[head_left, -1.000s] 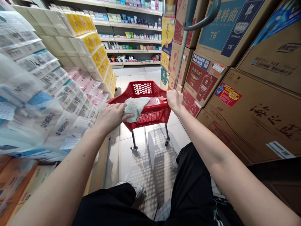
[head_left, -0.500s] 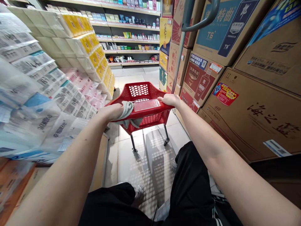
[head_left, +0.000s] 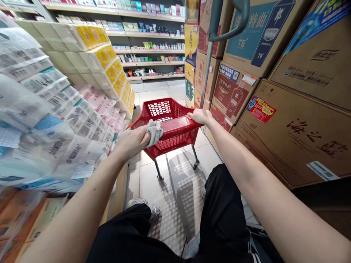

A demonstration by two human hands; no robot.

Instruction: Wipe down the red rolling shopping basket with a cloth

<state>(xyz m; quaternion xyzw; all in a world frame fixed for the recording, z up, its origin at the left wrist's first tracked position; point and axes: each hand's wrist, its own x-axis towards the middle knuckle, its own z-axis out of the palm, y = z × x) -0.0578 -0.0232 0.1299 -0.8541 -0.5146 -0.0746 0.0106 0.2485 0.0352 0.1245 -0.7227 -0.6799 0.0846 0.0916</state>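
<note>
A red plastic shopping cart (head_left: 179, 141) with mesh walls and metal legs on casters stands in front of me. My left hand (head_left: 134, 139) is closed round a crumpled light grey cloth (head_left: 154, 132) at the left part of the cart's handle. My right hand (head_left: 200, 115) is wrapped over the right end of that handle, its thumb lying near the clear label panel (head_left: 175, 124). Just behind the right hand, a metal pole (head_left: 207, 69) rises from the cart's right side to a grey-blue loop-shaped piece (head_left: 233, 31). Inside the cart I see no goods.
Plastic-wrapped tissue packs (head_left: 95, 60) are stacked along the left. Brown cartons (head_left: 301, 128) pile up close on the right. Ahead, shelves (head_left: 156, 34) hold many small boxes and bottles. Pale floor tiles (head_left: 153, 186) run between the stacks, with my feet on them.
My left hand has lifted and turned, bunching up the cloth that hung over the handle. The right hand keeps its hold. My left foot has shifted left.
</note>
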